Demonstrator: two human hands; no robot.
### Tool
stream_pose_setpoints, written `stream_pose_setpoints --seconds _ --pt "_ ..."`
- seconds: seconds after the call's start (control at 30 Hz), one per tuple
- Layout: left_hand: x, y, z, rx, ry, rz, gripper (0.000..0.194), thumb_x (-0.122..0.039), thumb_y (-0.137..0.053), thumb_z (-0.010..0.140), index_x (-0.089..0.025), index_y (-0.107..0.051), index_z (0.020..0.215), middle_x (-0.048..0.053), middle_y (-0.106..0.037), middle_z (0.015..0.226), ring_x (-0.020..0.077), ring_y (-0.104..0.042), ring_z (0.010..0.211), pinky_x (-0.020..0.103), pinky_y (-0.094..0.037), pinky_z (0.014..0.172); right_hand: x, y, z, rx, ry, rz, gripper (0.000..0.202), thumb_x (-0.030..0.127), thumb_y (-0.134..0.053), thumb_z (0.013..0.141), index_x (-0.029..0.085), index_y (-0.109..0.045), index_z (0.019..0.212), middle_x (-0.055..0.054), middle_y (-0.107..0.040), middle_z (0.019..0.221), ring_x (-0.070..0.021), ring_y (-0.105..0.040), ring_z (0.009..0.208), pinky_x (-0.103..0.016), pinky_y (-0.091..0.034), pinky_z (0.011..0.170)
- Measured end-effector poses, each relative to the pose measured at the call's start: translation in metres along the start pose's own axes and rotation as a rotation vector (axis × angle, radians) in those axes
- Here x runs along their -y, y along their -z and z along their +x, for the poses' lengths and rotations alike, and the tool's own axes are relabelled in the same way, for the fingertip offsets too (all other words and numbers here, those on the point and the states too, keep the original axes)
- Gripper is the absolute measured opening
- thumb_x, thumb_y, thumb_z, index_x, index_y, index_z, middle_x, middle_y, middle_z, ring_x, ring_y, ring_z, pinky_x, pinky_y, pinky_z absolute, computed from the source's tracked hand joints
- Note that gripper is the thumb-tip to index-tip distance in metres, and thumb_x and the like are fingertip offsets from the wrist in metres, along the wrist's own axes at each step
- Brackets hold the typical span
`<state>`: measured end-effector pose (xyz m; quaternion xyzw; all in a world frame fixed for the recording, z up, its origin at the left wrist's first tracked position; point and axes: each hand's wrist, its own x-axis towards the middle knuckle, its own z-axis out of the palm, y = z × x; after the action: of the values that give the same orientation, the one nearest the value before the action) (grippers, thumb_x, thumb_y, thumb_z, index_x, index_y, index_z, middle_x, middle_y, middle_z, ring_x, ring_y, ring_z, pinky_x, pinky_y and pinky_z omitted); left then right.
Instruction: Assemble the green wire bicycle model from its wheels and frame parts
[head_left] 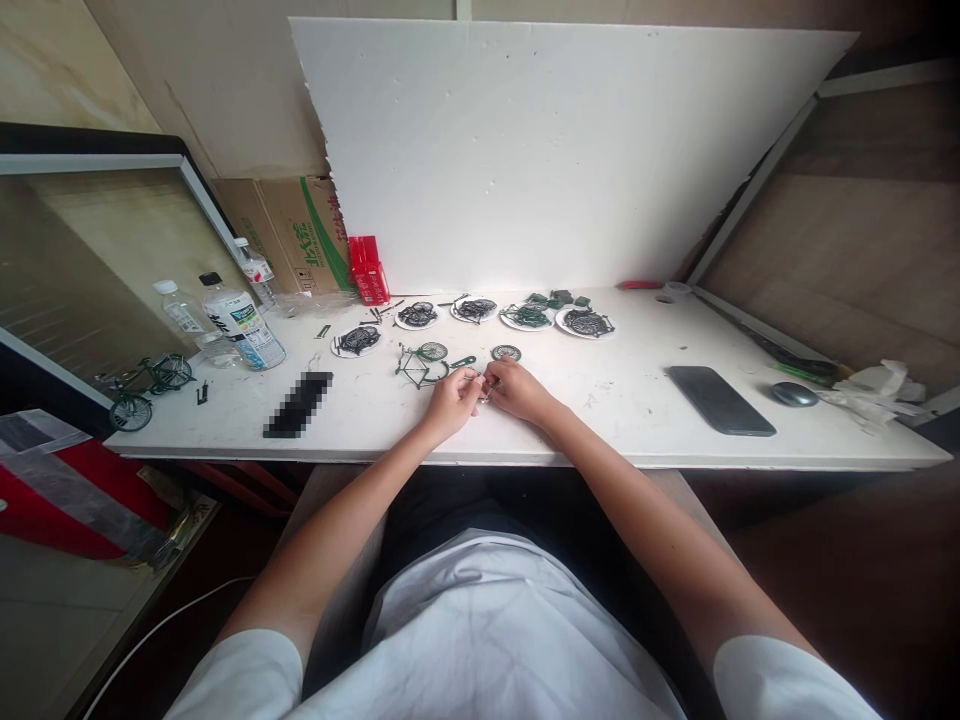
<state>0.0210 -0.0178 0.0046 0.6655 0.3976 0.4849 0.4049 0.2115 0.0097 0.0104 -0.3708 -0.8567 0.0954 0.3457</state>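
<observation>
Over the front middle of the table my left hand and my right hand meet, fingertips pinched together. A small thin part shows at the fingers, too small to name. Just beyond the hands lie a green miniature bicycle frame with a small wheel by it, and a green chain-guard-like piece. Another small wheel lies right behind my right hand. Farther back stand white plates of parts: dark wheels, green pieces and black parts.
An assembled miniature bicycle stands at the table's left end, near plastic bottles. A red box and a white foam board are at the back. A black phone and a computer mouse lie at right; a pixelated dark patch is at left.
</observation>
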Motion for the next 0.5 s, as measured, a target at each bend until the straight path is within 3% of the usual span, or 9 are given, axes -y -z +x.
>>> stream_pose_setpoints --seconds 0.5 --pt "0.0075 0.0005 0.0003 0.015 -0.015 0.026 0.032 -0.05 -0.067 0.098 -0.018 -0.064 0.101 0.004 -0.075 0.084 0.0107 -0.065 0.054 0.022 -0.054 0.051 0.0023 -0.0036 0.0001 0.017 -0.007 -0.068 0.023 0.004 -0.06 0.084 0.024 -0.049 0.081 -0.007 -0.063 0.082 -0.0249 -0.055 0.087 -0.033 -0.039 0.074"
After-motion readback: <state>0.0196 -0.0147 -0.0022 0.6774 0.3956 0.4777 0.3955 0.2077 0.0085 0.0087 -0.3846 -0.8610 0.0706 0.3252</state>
